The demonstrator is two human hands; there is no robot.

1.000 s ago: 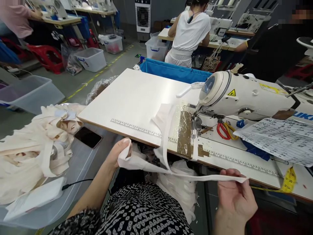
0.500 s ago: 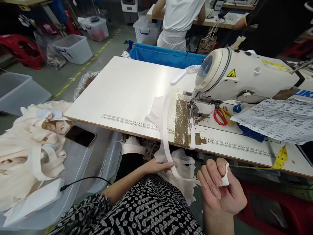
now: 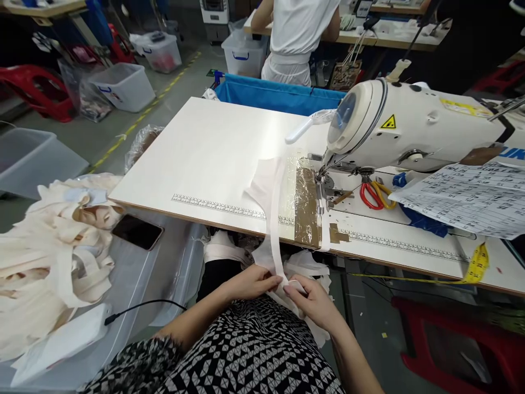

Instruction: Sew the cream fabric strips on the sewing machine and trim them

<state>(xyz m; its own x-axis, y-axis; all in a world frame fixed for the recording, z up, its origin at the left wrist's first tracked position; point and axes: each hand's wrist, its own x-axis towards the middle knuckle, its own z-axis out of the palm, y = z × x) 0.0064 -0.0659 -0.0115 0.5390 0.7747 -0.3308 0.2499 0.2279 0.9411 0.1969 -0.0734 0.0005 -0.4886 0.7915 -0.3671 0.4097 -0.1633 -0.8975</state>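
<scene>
One thin, pale fabric piece (image 3: 264,183), flat-banded, draped over the straight edge of a smooth white tabletop (image 3: 197,153); lower band pinched by left hand (image 3: 253,282) and right hand (image 3: 315,301), close together.

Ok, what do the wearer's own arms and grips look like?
Left grip and right grip: ungloved, bare at the wrist. Left sleeve: black with a pale geometric print, loose, leaving the left forearm bare. Right forearm bare too; no sleeve in view there.
</scene>
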